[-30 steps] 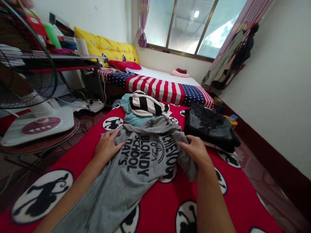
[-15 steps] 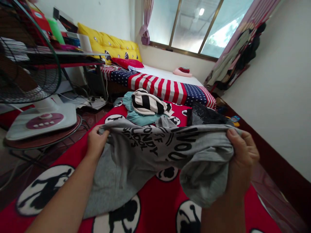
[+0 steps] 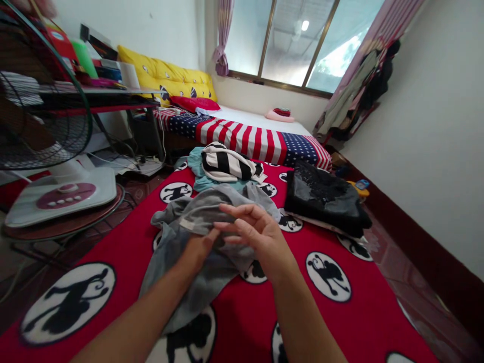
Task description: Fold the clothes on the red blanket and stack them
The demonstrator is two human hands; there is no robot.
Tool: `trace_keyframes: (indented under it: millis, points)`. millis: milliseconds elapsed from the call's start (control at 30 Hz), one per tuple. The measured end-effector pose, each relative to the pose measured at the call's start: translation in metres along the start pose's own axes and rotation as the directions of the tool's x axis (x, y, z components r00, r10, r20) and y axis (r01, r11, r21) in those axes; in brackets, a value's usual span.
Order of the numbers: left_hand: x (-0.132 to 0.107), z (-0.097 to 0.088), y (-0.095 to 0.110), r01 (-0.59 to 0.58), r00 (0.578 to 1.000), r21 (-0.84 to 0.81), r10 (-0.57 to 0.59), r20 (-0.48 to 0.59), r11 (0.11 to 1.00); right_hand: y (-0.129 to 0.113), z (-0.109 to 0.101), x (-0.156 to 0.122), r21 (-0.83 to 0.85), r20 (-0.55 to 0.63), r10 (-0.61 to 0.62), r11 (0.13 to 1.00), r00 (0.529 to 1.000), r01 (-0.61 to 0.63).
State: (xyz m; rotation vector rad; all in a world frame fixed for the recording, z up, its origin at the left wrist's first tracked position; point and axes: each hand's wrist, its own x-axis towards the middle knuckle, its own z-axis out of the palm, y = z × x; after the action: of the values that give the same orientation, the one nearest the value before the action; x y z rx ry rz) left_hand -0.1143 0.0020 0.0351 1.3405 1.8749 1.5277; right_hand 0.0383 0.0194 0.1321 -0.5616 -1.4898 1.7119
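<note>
A grey T-shirt point(image 3: 214, 282) lies crumpled across the red blanket, with a pale label near its upper part; the black lettering is out of sight now. My left hand point(image 3: 198, 249) reaches into the folds by the label, its fingers mostly hidden and blurred. Just right of it, my right hand point(image 3: 259, 234) hovers over the shirt, open, its fingers spread and holding nothing. Beyond the shirt lies a heap of clothes: a black-and-white striped garment point(image 3: 230, 164) on top of a light teal one point(image 3: 196, 164).
Folded dark clothes point(image 3: 325, 199) are stacked on the right of the red blanket point(image 3: 302, 322), which has monkey prints. A fan point(image 3: 64, 194) stands on a round stool at the left. Behind is a bed with a stars-and-stripes cover point(image 3: 242, 138).
My right hand has let go of the shirt and moved left, close to my left hand. The stretched shirt has dropped and bunched up, and my left hand has shifted right.
</note>
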Motion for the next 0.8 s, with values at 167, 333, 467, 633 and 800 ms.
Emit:
trace_keyframes:
  millis: [167,333,467,633,800]
  points:
    - [0.051,-0.043,-0.032,0.147,0.914,-0.58,-0.334,-0.23,0.801,0.012,-0.049,0.013,-0.413,-0.288,-0.256,0.903,0.923,0.121]
    - [0.054,-0.058,-0.042,0.1,0.954,-0.541,-0.235,-0.187,0.835,0.056,-0.072,0.03,-0.702,-0.246,-0.193,0.711,0.95,-0.037]
    - [0.039,-0.048,-0.037,0.067,0.995,-0.275,-0.083,-0.047,0.959,0.073,-0.055,0.032,-0.75,-0.15,-0.196,0.661,0.969,0.017]
    - [0.023,-0.058,-0.023,0.229,0.847,-0.26,-0.061,0.528,0.938,0.063,-0.042,0.025,-0.835,-0.042,-0.227,0.542,0.973,0.091]
    - [0.019,-0.082,-0.019,0.461,0.78,-0.401,-0.146,0.608,0.792,0.047,-0.061,0.024,-0.554,-0.003,0.021,0.832,1.0,-0.019]
